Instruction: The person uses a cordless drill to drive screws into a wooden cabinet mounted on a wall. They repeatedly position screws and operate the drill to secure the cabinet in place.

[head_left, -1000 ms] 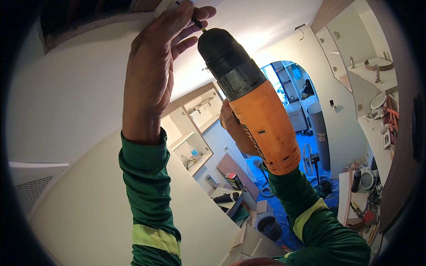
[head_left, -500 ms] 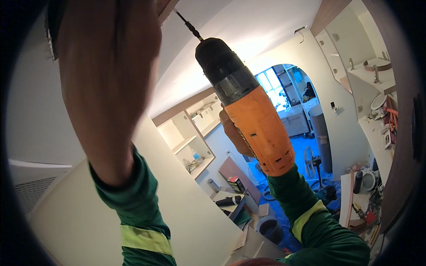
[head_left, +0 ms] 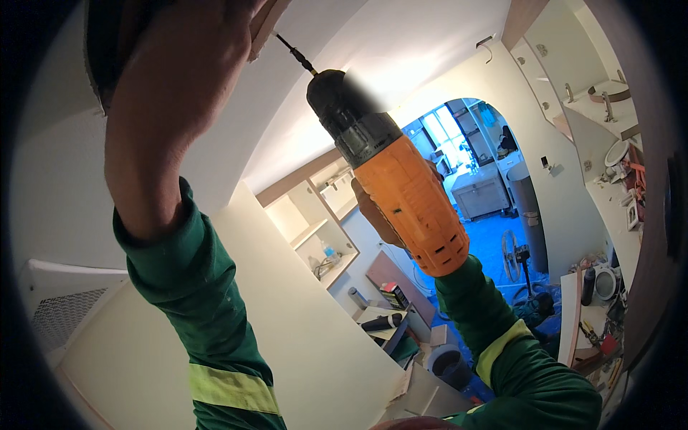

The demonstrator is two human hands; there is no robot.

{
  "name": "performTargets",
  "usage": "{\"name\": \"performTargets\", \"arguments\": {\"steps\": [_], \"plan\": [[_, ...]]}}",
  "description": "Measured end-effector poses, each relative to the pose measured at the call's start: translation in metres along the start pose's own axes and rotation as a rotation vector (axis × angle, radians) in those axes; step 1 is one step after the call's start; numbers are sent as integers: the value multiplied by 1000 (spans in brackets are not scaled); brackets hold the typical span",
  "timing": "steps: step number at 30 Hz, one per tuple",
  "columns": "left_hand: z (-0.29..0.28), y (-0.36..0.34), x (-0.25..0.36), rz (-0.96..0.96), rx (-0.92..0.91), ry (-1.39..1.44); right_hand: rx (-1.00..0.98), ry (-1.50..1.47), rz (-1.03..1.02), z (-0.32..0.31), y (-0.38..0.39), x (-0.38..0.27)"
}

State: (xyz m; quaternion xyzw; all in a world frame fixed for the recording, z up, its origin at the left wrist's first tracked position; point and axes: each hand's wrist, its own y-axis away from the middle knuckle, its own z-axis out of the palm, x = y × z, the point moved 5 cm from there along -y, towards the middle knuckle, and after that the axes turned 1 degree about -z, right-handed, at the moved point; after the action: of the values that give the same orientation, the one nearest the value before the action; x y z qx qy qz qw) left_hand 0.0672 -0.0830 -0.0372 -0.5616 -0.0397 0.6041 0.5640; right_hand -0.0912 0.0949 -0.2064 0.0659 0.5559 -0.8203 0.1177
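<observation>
An orange and black power drill [head_left: 412, 204] is in my right hand [head_left: 376, 215], whose fingers wrap round its handle, mostly hidden behind the body. The drill tilts up to the left. Its thin dark bit [head_left: 295, 52] points at the edge of a wooden piece [head_left: 268, 27] at the top of the picture, and the tip looks close to it. My left hand [head_left: 208, 50] reaches up beside that wooden piece, by a dark opening [head_left: 100, 50] in the white ceiling. Its fingers run out at the top edge, so their grip is hidden.
Open wall shelves [head_left: 308, 233] stand behind the drill. Beyond an arched doorway, blue sheeting [head_left: 491, 244] covers the floor near a fan [head_left: 511, 254]. A cluttered counter [head_left: 595, 315] runs along the right. A white vented panel [head_left: 72, 308] is at left.
My left hand and forearm have come lower in the picture, showing more of the hand. The drill has shifted slightly left, still pointing up at the wooden piece.
</observation>
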Motion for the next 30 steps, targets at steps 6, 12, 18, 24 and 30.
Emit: {"name": "performTargets", "arguments": {"steps": [6,12,18,24,30], "plan": [[-3,-2,-4,74,-119,-151,4,-12,-9,-5,-4,0],[16,1,-6,29,52,-183,57,-214,-4,-6,-4,15],[23,6,-7,69,239,-62,-177,-297,-49,-9,2,15],[23,-4,-14,89,216,52,-43,8,-158,-14,7,18],[17,1,-2,42,130,-61,-59,-201,-1,-11,6,25]]}}
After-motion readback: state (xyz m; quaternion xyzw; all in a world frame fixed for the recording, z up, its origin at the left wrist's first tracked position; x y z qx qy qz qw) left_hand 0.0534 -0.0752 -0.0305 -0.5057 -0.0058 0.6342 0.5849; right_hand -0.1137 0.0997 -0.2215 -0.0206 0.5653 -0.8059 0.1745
